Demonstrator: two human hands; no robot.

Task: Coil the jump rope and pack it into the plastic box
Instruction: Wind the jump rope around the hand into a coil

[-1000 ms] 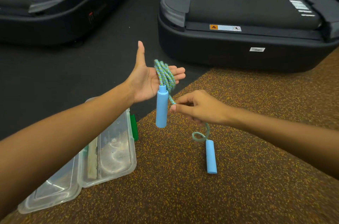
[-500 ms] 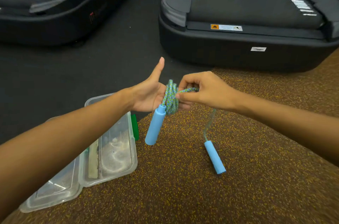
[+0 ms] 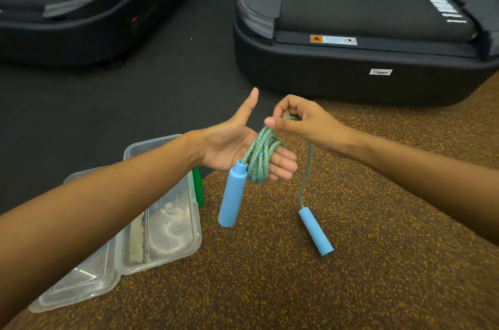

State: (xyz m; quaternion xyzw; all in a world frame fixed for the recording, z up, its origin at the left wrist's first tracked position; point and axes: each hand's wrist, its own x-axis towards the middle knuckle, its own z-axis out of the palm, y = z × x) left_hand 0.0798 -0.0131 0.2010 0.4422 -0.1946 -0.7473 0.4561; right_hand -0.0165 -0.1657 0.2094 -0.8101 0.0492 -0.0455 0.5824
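The blue-green braided jump rope [image 3: 260, 158] is wound in several loops around the fingers of my left hand [image 3: 229, 146], whose thumb points up. One light-blue handle [image 3: 232, 194] hangs from that coil below the palm. My right hand [image 3: 299, 121] pinches the free strand just above the coil, and the strand drops from it to the second blue handle [image 3: 316, 231], which hangs over the speckled floor. The clear plastic box [image 3: 162, 224] lies open at the lower left under my left forearm, with its lid [image 3: 78, 283] folded out toward me.
Two black treadmill bases stand ahead: one at the far left [image 3: 81, 19], one at the far right [image 3: 364, 40]. A green object [image 3: 198, 189] pokes out beside the box. The floor is dark mat at the left and brown speckled rubber [image 3: 297, 289] under the hands.
My right hand has carried the strand up and over my left fingers, adding a turn. The coil has grown, the free strand is shorter and the second handle has lifted slightly.
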